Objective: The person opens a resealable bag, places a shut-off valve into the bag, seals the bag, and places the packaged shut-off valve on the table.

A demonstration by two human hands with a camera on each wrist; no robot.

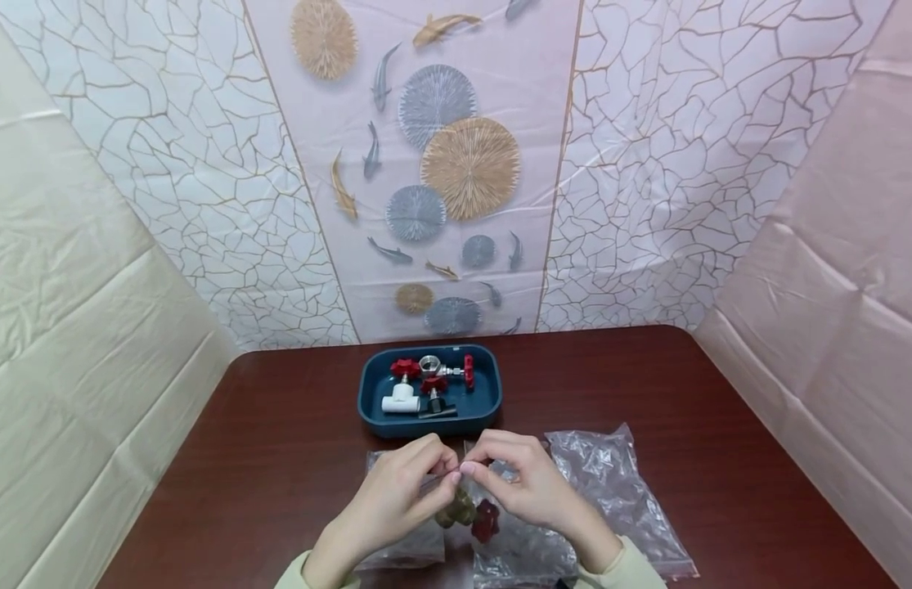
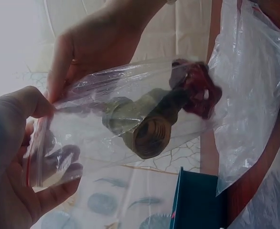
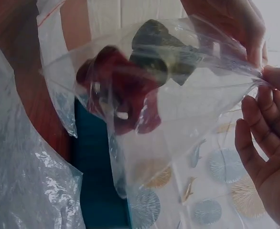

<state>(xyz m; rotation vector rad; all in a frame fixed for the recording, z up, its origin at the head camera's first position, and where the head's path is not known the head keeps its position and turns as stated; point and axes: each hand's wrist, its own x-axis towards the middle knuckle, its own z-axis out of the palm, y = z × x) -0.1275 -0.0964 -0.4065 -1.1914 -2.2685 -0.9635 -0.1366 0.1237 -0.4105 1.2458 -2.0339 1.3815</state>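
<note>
A clear zip bag [image 2: 94, 157] hangs from both hands, with a brass valve [image 2: 152, 136] inside it. The valve's red handwheel [image 1: 486, 521] shows below the fingers in the head view. My left hand [image 1: 404, 487] pinches the bag's mouth between thumb and fingers. Right beside it, my right hand [image 1: 525, 487] pinches the same edge, fingertips nearly touching the left ones. In the right wrist view the bag's top is gathered at the right thumb [image 3: 279, 78]. The bag looks tilted, with the valve toward its bottom end.
Beyond the hands stands a dark blue tray [image 1: 370, 417] holding a white valve [image 1: 402, 399], a black valve [image 1: 437, 404] and a silver valve [image 1: 448, 370], all with red handwheels. Flat clear bags lie on the brown table [image 1: 279, 458]: a right one [image 1: 617, 483], a middle one [image 1: 525, 560], a left one [image 1: 404, 548].
</note>
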